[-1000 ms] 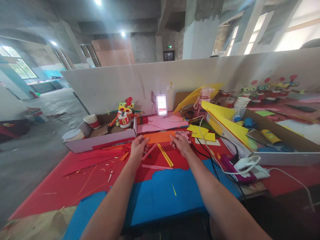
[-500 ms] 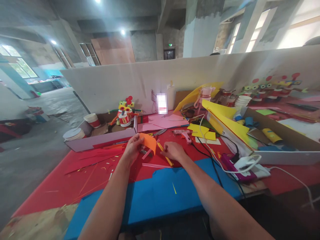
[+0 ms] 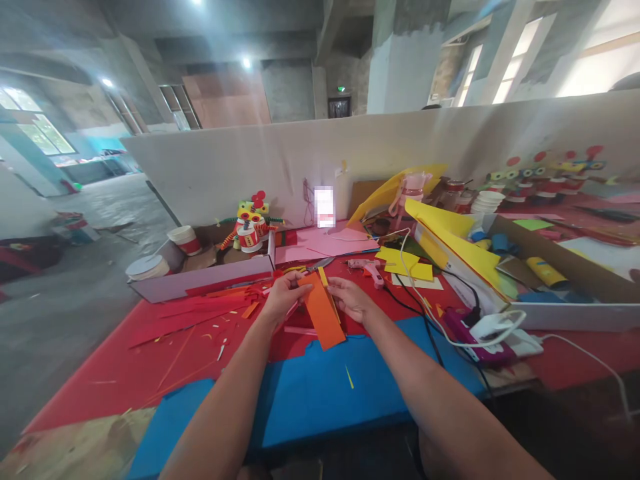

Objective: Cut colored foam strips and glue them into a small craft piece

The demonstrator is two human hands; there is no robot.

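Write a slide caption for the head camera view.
Left hand holds orange paper, right hand a yellow strip; a pink glue gun lies on the red table.

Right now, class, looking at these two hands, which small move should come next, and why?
I'd probably line up the yellow strip with the orange paper, since the left hand pinches the paper near its top and the right hand seems to hold the strip alongside its right long edge.
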